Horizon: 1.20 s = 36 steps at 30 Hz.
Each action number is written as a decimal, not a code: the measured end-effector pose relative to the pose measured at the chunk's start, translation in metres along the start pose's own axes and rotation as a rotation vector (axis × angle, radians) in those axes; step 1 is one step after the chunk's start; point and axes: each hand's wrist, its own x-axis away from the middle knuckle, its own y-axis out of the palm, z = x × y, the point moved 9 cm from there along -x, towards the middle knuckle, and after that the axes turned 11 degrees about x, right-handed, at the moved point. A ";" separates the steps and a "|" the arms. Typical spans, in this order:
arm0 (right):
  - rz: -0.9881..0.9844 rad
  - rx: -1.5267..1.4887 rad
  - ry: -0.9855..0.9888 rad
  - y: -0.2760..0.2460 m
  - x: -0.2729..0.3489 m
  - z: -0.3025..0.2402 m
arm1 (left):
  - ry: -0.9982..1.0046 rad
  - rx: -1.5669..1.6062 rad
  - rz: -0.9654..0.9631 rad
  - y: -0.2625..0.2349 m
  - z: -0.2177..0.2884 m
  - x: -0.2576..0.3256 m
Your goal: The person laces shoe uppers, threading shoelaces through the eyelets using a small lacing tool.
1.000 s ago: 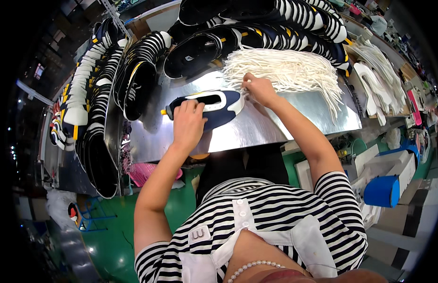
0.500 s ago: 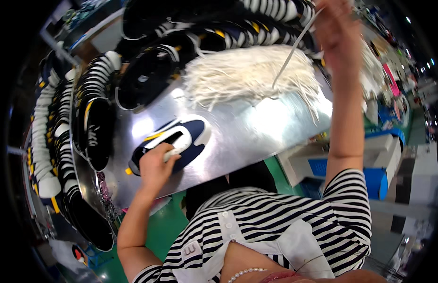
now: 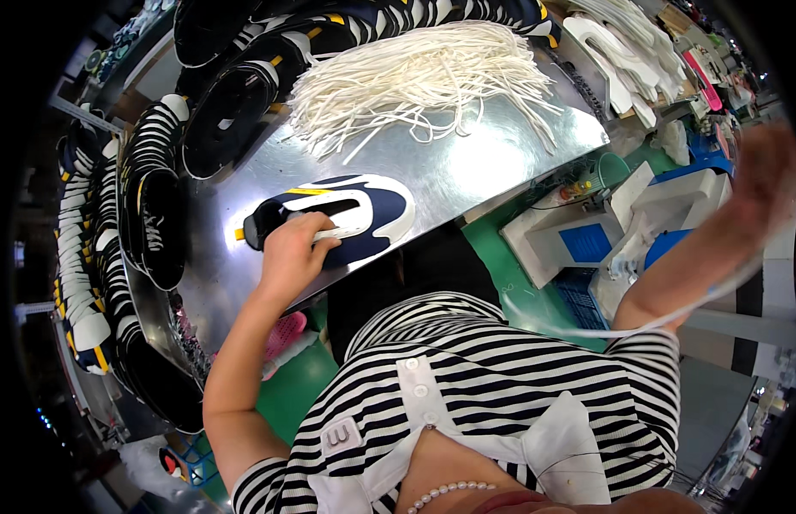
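A navy and white shoe upper point(image 3: 389, 210) with yellow accents lies on the metal table point(image 3: 466, 193), its toe pointing right. My left hand point(image 3: 297, 253) is closed on the white edge of its opening, thumb and fingers pinched together. Out to the far right, my right hand point(image 3: 765, 167) is raised well away from the table and smeared by motion. A white shoelace point(image 3: 578, 331) trails from near that hand across my right forearm, blurred. The right fingers seem closed on the lace, though their exact grip is not sharp.
A pile of white laces point(image 3: 415, 81) covers the table's far part. Rows of nested shoe uppers point(image 3: 154, 214) line the left and back edges. White parts point(image 3: 616, 64) lie on a rack at the far right, above a light-coloured box point(image 3: 544, 240) with blue parts.
My right hand has swung from above the lace pile out to the right, drawing the shoelace off the pile. The upper, still in my left hand, now points more directly right.
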 end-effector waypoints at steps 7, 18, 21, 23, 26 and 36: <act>-0.469 -0.191 1.000 0.214 0.235 0.252 | -0.279 0.220 -0.157 0.022 -0.040 -0.007; -0.487 -0.110 0.951 0.269 0.245 0.286 | -0.843 1.532 -0.083 0.068 -0.060 -0.019; -0.484 -0.195 0.982 0.266 0.239 0.281 | -0.826 1.509 0.020 0.058 -0.046 -0.026; -0.467 -0.166 0.921 0.264 0.235 0.274 | -0.732 1.575 0.062 0.059 -0.040 -0.028; -0.440 -0.209 0.864 0.264 0.227 0.267 | -0.530 1.618 0.108 0.051 -0.026 -0.032; -0.629 0.020 0.902 0.257 0.235 0.253 | -0.482 1.151 0.369 0.039 -0.011 -0.017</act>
